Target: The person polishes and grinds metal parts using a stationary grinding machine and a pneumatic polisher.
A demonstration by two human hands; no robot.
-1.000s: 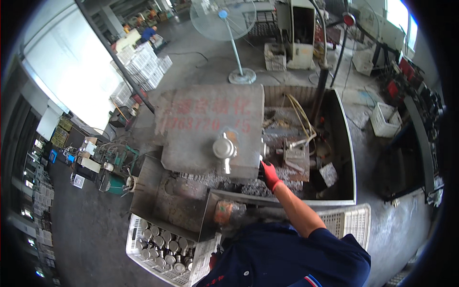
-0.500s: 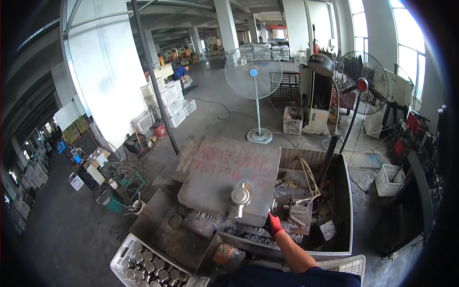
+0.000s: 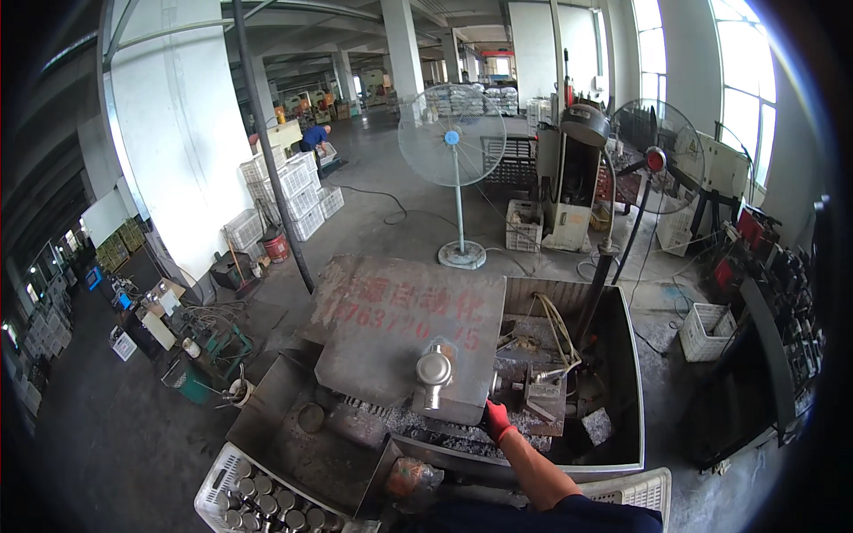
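My right hand (image 3: 498, 421), in a red glove, is at the near right corner of a grey metal cover (image 3: 391, 320). Its fingers curl in around something dark at the machine's edge, which I cannot make out. Just left of it, a shiny round-capped metal fitting (image 3: 434, 366) with a short neck sits on the cover. To the right of the cover, a chuck-like metal part and a fixture block (image 3: 544, 391) lie inside the machine's tray (image 3: 635, 382). My left hand does not show.
A white plastic crate (image 3: 211, 497) of similar metal fittings stands at lower left, near a plastic bag (image 3: 413, 477). Another white crate (image 3: 659, 487) is at lower right. Beyond the machine stand a pedestal fan (image 3: 452, 139), a lamp (image 3: 585, 124) and a co-worker (image 3: 314, 138) bending by stacked crates.
The whole view has shifted slightly, so the scene sits a little farther left. My right hand stays at the cover's corner, and the fitting on the cover has not moved.
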